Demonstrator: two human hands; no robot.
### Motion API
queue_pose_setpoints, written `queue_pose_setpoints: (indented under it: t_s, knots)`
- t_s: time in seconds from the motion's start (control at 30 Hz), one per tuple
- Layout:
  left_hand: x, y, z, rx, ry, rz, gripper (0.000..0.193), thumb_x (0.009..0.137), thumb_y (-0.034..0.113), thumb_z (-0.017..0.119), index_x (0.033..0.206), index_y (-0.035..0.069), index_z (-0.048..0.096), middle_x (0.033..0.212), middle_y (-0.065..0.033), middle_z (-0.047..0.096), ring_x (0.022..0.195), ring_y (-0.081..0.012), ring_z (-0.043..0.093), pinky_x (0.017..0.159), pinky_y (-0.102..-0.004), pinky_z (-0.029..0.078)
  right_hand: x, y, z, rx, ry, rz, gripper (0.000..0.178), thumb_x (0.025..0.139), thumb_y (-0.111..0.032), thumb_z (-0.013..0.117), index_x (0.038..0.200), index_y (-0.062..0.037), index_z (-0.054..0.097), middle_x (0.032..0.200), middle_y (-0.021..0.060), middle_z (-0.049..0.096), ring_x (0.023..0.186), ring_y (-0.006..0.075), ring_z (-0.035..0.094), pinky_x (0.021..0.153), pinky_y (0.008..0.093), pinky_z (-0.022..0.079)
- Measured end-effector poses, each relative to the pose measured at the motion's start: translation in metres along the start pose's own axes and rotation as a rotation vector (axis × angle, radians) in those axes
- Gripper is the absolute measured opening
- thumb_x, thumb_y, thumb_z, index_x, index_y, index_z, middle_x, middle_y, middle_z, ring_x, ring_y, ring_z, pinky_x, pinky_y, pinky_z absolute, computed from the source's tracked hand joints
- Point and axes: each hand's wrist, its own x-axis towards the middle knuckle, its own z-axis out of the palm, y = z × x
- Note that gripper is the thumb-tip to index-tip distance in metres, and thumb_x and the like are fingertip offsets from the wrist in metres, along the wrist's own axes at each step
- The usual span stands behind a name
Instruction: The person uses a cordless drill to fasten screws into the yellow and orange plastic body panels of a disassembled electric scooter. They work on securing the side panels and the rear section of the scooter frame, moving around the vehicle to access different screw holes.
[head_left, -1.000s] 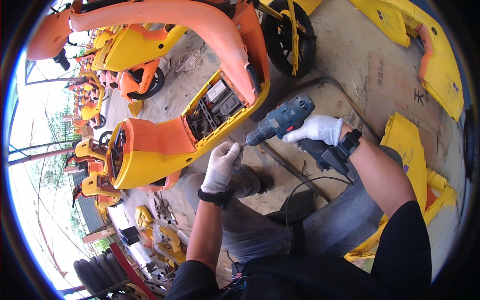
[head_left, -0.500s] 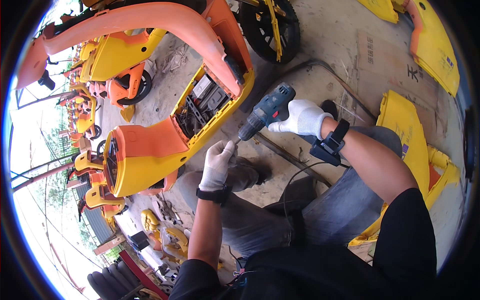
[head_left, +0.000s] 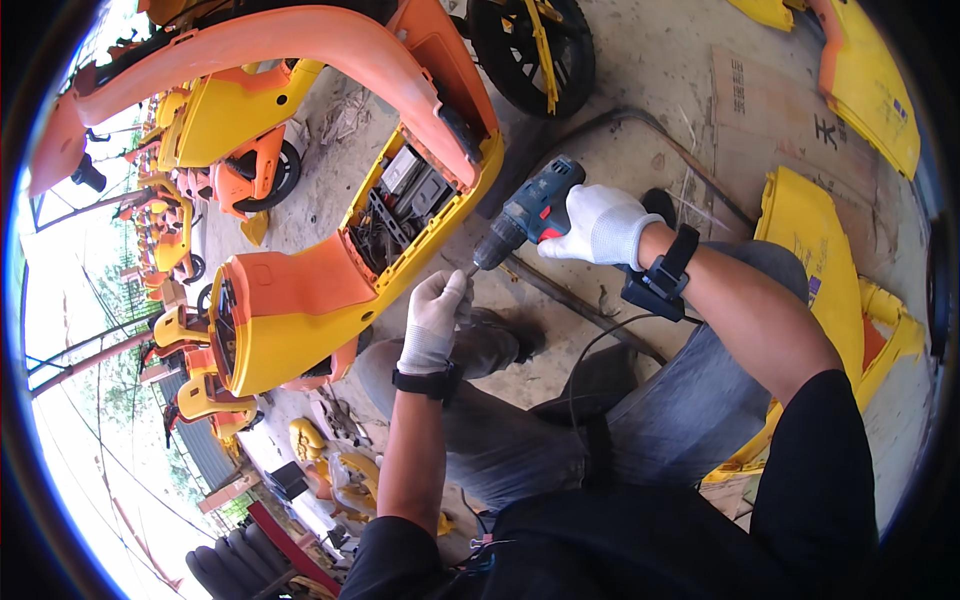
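In a white knitted glove, my right hand (head_left: 602,226) is wrapped round the grip of a blue cordless drill (head_left: 535,208), whose chuck points down and left. At the chuck's tip, the thumb and fingers of my gloved left hand (head_left: 437,308) are pinched together; the end of the bit meets them there. Whether a small screw sits between those fingers is too small to make out. Just beyond both hands stands a yellow and orange scooter (head_left: 300,310) with its seat compartment (head_left: 405,200) uncovered, showing wiring and a grey box inside.
Loose yellow body panels (head_left: 800,230) lie to my right, near flattened cardboard (head_left: 770,120). A black hose (head_left: 680,155) curves over the concrete floor. At the top is a black wheel (head_left: 535,55). More scooters (head_left: 245,120) are lined up at left, and stacked tyres (head_left: 235,565) sit lower left.
The drill and my right hand have shifted slightly up and left. My left hand has risen a little with them, still pinched by the chuck tip.
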Motion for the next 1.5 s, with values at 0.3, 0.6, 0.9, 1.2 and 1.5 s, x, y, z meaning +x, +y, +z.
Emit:
queue_pose_setpoints:
  t_s: [0.3,0.6,0.9,1.2,1.5]
  knots:
    - [0.007,0.008,-0.001,-0.112,-0.018,-0.02,0.027,0.099,0.024,0.06,0.085,0.001,0.062,0.073,-0.0015,0.06,0.059,-0.0075,0.051,0.056,-0.0223,0.041,0.012,0.011,0.008,0.09,0.026,-0.067,0.065,0.076,-0.058,0.069,0.091,0.005,0.071,0.086,0.027,0.069,0.084,0.0401,0.069,0.078,0.0445,0.054]
    - [0.026,0.016,0.001,-0.448,0.009,-0.192,0.079,0.101,0.065,0.026,0.097,-0.005,0.062,0.079,-0.01,0.06,0.067,-0.0177,0.054,0.063,-0.0258,0.046,0.017,0.024,-0.001,0.112,0.054,-0.075,0.066,0.075,-0.06,0.069,0.088,0.0051,0.072,0.085,0.0253,0.069,0.081,0.0383,0.068,0.077,0.0427,0.053]
    - [0.057,0.016,0.0,-0.39,-0.128,-0.19,0.043,0.103,0.04,0.049,0.108,-0.001,0.06,0.087,-0.0041,0.058,0.072,-0.0125,0.052,0.063,-0.0244,0.043,0.034,0.055,-0.023,0.186,0.257,0.137,0.054,0.076,-0.047,0.074,0.097,0.0024,0.072,0.089,0.0235,0.07,0.081,0.0377,0.068,0.077,0.0425,0.053]
    - [0.096,0.057,0.008,-0.279,-0.123,-0.091,0.03,0.102,0.025,0.054,0.111,-0.003,0.059,0.087,-0.0025,0.055,0.072,-0.01,0.051,0.062,-0.022,0.041,0.063,0.06,-0.023,0.186,0.441,0.277,0.041,0.079,-0.039,0.074,0.101,-0.0038,0.073,0.097,0.0205,0.071,0.089,0.0363,0.07,0.081,0.0437,0.056]
    - [0.108,0.123,0.04,0.03,-0.006,0.125,0.033,0.102,0.031,0.057,0.103,-0.002,0.061,0.077,0.0022,0.053,0.062,-0.0049,0.046,0.054,-0.0185,0.036,0.087,0.058,-0.028,0.178,0.469,0.288,0.034,0.077,-0.031,0.077,0.097,-0.0031,0.074,0.094,0.0186,0.071,0.088,0.035,0.07,0.077,0.0428,0.057]
